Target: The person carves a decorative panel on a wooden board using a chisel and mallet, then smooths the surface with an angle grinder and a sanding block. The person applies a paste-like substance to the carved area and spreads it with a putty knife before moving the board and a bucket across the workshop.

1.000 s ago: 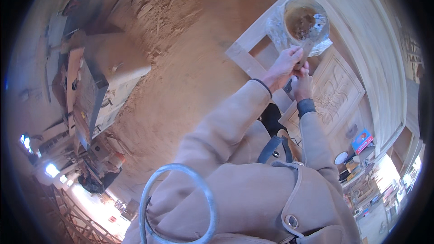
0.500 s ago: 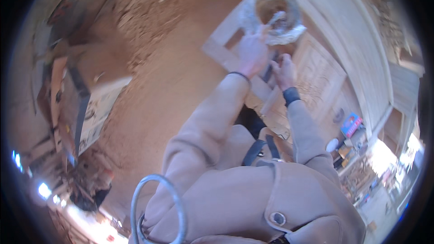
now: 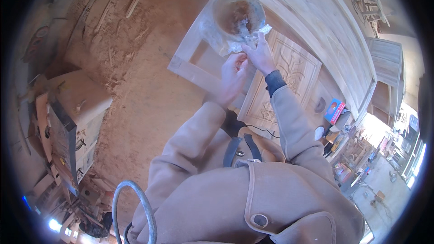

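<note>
In the head view, a round bowl (image 3: 222, 11) with brown matter (image 3: 238, 11) inside sits in crumpled clear plastic (image 3: 211, 35) on a pale wooden frame (image 3: 195, 71). The right hand (image 3: 262, 56), angled up toward it, pinches a flat scraper (image 3: 244, 30) over the bowl's near side; the left hand (image 3: 233, 76) curls just beside, whether gripping anything one cannot tell. Dusty floor (image 3: 151, 77) spreads beyond the frame's left edge.
</note>
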